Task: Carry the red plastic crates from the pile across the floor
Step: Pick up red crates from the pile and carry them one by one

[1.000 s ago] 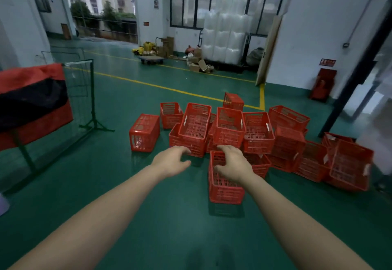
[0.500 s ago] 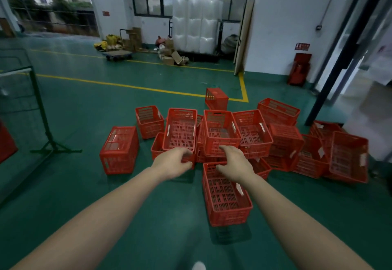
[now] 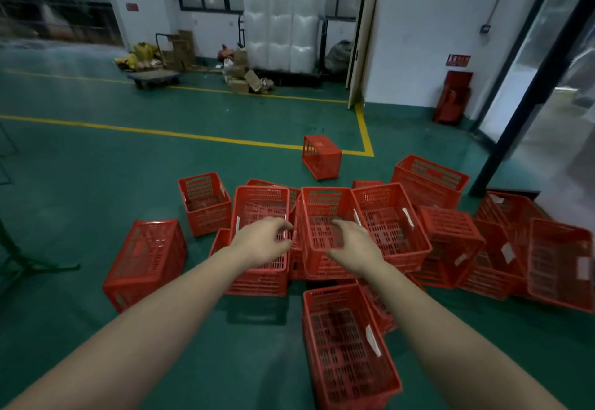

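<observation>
A pile of several red plastic crates lies on the green floor ahead. One upright crate sits at the middle of the pile, another just left of it. My left hand reaches out over the left crate, fingers loosely curled, holding nothing. My right hand hovers over the middle crate's near rim, fingers spread and empty. A single crate stands closest to me on the floor. One crate lies on its side at the left, and one sits apart farther back.
A black stand leg crosses the floor at the left. Yellow lines mark the floor beyond the pile. White wrapped bales, cardboard boxes and a flat trolley stand by the far wall. A black post rises at the right.
I have walked closer to the pile, and the view has swung right and down. Both hands have reached forward over the middle crates. The red and black screen at the left has left view.
</observation>
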